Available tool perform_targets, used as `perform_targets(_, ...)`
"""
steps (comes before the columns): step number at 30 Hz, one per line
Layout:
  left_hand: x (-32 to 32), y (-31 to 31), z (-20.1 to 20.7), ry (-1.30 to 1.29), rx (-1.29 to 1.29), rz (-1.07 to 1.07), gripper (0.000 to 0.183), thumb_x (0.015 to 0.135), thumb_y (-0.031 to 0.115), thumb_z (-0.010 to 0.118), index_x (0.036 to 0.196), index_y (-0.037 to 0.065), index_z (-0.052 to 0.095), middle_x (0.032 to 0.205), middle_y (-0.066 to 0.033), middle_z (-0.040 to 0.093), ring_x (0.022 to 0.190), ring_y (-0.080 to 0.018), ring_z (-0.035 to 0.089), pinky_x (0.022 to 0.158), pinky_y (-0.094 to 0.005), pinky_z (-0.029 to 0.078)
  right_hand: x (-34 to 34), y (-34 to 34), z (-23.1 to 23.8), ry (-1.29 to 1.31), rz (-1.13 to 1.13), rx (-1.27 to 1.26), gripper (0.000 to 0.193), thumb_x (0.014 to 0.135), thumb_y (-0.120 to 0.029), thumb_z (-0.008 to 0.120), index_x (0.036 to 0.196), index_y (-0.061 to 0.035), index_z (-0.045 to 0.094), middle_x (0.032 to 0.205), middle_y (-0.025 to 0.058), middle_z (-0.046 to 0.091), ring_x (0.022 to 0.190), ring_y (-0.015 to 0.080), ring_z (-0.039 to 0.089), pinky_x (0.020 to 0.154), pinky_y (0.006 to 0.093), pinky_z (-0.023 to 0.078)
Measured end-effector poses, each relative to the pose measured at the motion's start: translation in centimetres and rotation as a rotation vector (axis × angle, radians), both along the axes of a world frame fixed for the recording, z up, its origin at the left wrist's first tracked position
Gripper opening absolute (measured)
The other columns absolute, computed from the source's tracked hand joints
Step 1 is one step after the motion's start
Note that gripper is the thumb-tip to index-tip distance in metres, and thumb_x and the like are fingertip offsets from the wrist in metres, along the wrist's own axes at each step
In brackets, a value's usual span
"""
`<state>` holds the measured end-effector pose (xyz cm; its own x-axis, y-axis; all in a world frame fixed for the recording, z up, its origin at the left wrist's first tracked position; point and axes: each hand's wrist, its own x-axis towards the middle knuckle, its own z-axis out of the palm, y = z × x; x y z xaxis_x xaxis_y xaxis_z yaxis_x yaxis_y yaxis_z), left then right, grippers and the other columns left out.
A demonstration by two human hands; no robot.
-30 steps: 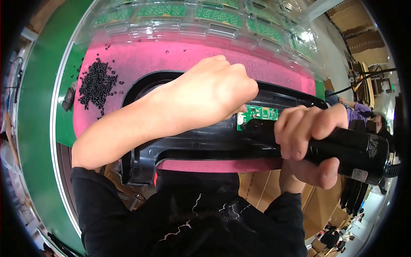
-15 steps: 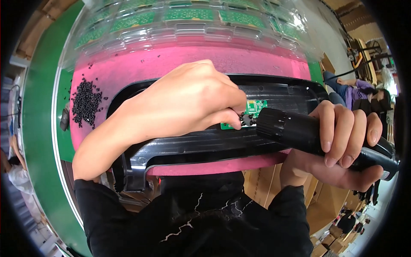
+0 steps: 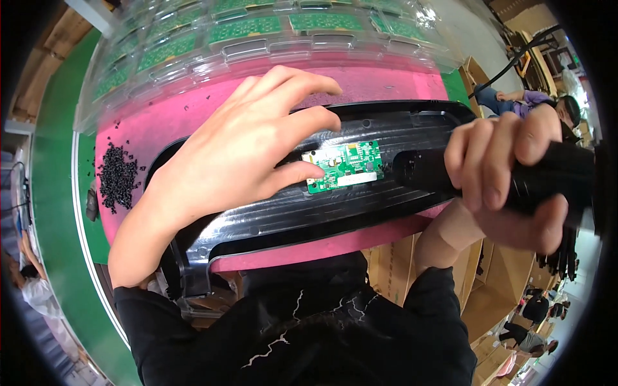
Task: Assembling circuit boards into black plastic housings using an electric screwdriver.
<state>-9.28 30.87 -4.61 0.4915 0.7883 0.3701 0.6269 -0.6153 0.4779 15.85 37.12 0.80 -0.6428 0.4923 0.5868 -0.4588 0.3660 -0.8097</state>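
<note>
A green circuit board with a white strip along its near side lies inside a long black plastic housing. My left hand hovers over the board's left end, its fingers spread and holding nothing; the thumb tip is close to the board's left edge. My right hand wraps round a black electric screwdriver, slightly blurred. The tool's front end is just right of the board, and small dark bits show there, too blurred to name.
A pile of small black screws sits on the pink mat at the left, with strays around it. Clear plastic trays of green boards stand along the far side. Cardboard boxes are at the lower right. Other people are farther off.
My left fingers, pinched near the screwdriver's tip before, have opened and moved left, uncovering more of the board. The screwdriver has shifted slightly right, away from the board's middle.
</note>
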Motion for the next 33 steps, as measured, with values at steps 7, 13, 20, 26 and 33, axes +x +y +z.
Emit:
perform_targets(7,0.1,-0.1,-0.3,0.095,-0.092,0.002,0.044,0.069,0.012,0.080,0.108,0.004,0.062,0.135,-0.0118,0.050,0.117,-0.0326,0.054,0.095,-0.0424,0.047,-0.4,1.0,-1.5,-0.060,-0.141,-0.205,0.041,0.088,-0.041,0.058,0.101,-0.0030,0.046,0.061,-0.0001,0.049,0.044,0.0093,0.043,0.047,0.0258,0.037)
perform_targets(13,-0.1,-0.4,-0.4,0.130,-0.103,0.020,0.041,0.071,0.012,0.079,0.107,0.004,0.062,0.136,-0.0117,0.049,0.117,-0.0330,0.054,0.095,-0.0425,0.047,-0.7,0.9,-1.3,-0.078,-0.091,-0.177,0.041,0.084,-0.040,0.064,0.096,-0.0054,0.046,0.061,-0.0005,0.049,0.042,0.0094,0.042,0.046,0.0257,0.037)
perform_targets(20,0.1,-0.7,-0.1,0.208,-0.069,0.028,0.038,0.075,0.014,0.077,0.109,0.004,0.062,0.136,-0.0111,0.048,0.115,-0.0317,0.055,0.094,-0.0427,0.047,-1.2,3.3,-2.2,-0.043,0.394,-0.100,0.040,0.074,-0.035,0.079,0.089,-0.0095,0.052,0.057,-0.0039,0.056,0.043,0.0101,0.052,0.042,0.0229,0.042)
perform_targets(26,0.0,-1.1,-0.2,0.232,-0.073,0.042,0.038,0.077,0.016,0.075,0.110,0.004,0.062,0.138,-0.0108,0.047,0.118,-0.0314,0.053,0.095,-0.0428,0.046,-1.8,2.6,-2.1,-0.091,0.362,-0.097,0.041,0.075,-0.037,0.081,0.087,-0.0090,0.054,0.057,-0.0038,0.058,0.041,0.0095,0.052,0.042,0.0220,0.042)
perform_targets(33,0.1,-0.8,0.1,0.240,-0.075,0.024,0.037,0.077,0.015,0.075,0.110,0.004,0.062,0.138,-0.0109,0.046,0.119,-0.0315,0.053,0.096,-0.0427,0.046,-1.2,2.3,-2.2,-0.084,0.300,-0.138,0.049,0.075,-0.041,0.082,0.093,-0.0084,0.049,0.060,-0.0055,0.056,0.043,0.0076,0.051,0.044,0.0205,0.041)
